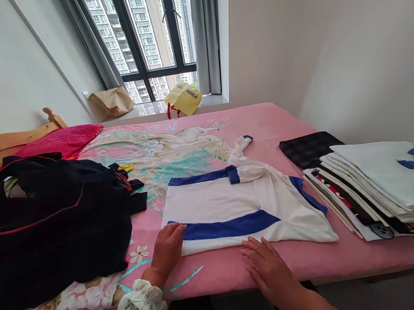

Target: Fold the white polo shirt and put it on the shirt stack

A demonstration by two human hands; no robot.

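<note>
While the shirt (208,197) lies under left fingers (174,230), grip unclear, right fingers (256,249) spread alongside.

Soft daylight from the far window (146,35)

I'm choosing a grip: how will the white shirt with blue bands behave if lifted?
The white shirt looks floppy, one sleeve lying in soft wrinkles. Nothing visible fastens its layers, so it may unfold. Thin-looking cloth suggests it's fairly light.
</note>
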